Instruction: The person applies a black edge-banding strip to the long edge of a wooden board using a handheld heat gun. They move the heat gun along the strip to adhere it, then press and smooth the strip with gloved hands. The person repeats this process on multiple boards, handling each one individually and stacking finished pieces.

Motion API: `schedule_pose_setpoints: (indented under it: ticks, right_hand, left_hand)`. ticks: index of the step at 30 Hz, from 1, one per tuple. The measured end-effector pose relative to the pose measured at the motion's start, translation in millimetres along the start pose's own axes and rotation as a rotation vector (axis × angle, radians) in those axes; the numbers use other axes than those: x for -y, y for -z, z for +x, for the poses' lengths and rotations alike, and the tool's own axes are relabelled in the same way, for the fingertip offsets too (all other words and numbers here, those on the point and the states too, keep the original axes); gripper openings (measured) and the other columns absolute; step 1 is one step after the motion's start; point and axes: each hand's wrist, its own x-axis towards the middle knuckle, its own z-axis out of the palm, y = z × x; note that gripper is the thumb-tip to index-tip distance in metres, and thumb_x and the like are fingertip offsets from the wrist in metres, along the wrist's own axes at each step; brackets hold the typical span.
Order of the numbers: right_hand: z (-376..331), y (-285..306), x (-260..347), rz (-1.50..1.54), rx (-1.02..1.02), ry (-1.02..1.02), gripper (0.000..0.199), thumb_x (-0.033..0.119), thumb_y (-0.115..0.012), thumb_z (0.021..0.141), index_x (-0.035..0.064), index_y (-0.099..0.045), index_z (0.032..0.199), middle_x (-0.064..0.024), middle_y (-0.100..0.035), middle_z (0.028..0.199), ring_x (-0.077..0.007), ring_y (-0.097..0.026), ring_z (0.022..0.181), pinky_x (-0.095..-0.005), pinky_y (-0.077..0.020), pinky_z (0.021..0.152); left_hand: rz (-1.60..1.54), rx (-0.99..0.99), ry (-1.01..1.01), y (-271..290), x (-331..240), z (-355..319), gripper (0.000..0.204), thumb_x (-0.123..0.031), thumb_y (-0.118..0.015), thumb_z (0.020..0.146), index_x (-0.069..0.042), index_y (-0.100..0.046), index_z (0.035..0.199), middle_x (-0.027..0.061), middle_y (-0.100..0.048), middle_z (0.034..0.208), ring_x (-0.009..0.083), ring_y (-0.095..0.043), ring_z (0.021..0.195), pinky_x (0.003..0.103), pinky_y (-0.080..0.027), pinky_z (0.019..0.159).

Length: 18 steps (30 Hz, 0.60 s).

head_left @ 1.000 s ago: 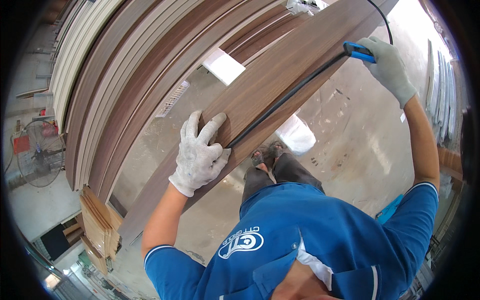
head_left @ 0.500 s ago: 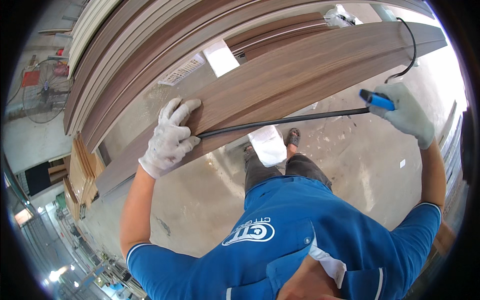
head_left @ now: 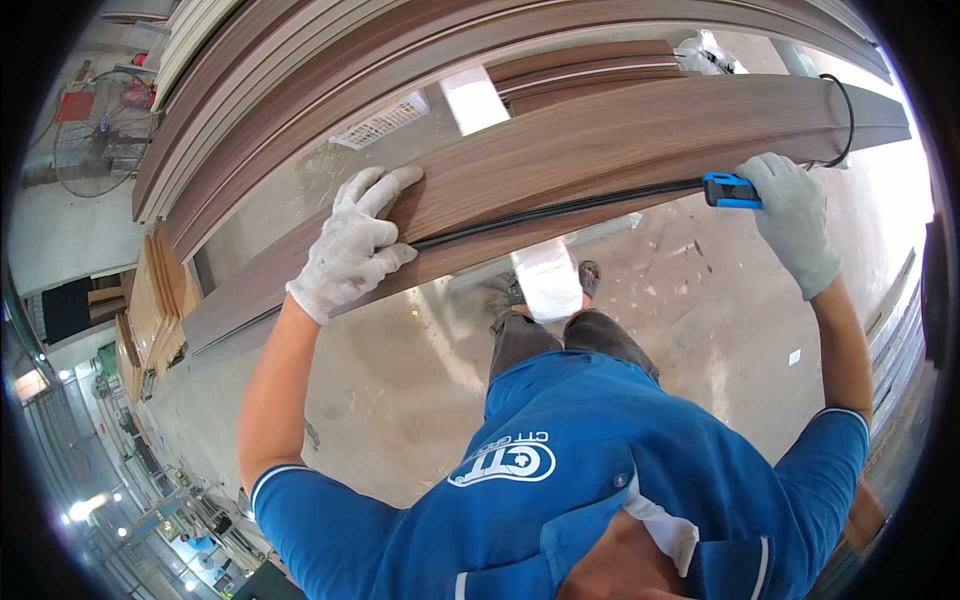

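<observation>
A long brown wood-grain board (head_left: 600,150) with a lengthwise groove stretches across in front of me. My left hand (head_left: 350,240), in a white glove, lies on it with fingers apart, the thumb touching a black flexible strip (head_left: 560,209). That strip runs along the groove toward my gloved right hand (head_left: 797,215), which is closed around a blue and black utility knife (head_left: 732,191). The knife's body sits over the strip; its blade cannot be made out. Past the right hand, the strip's loose end (head_left: 851,120) curls over the board.
Stacked brown profiles (head_left: 290,110) curve behind the board. Beyond it are a white plastic basket (head_left: 380,122) and a white sheet (head_left: 474,100). Wooden panels (head_left: 165,290) stand at the left, near a wheel-like fan guard (head_left: 103,125). A white object (head_left: 547,282) hangs near my legs.
My right hand has moved up and left to the board with the knife, bringing the strip from below the board's edge onto the groove. The left hand stays on the board.
</observation>
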Motion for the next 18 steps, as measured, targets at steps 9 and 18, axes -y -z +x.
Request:
schedule_pose_setpoints:
  ticks: [9,18]
  right_hand:
    - [-6.8,-49.0,-15.5,-0.009,-0.224,-0.026,0.024,0.004,-0.066,0.081,0.0104,-0.065,0.104,-0.0100,-0.064,0.094,-0.0319,-0.066,0.090,-0.0441,-0.0535,0.076]
    - [0.8,-68.1,-9.6,0.088,-0.298,-0.154,0.039,-0.009,-0.069,0.073,0.0068,-0.067,0.108,-0.0139,-0.068,0.100,-0.0347,-0.069,0.095,-0.0429,-0.0565,0.081]
  left_hand:
    - [0.047,-0.128,-0.141,-13.6,19.2,-4.7,0.033,-0.015,-0.084,0.069,0.006,-0.059,0.064,0.0214,-0.054,0.150,0.0481,-0.044,0.137,0.053,-0.039,0.113]
    - [0.150,-0.188,-0.288,-21.6,31.0,-3.9,0.036,-0.017,-0.084,0.068,0.002,-0.053,0.065,0.0246,-0.056,0.143,0.0558,-0.045,0.131,0.064,-0.040,0.106]
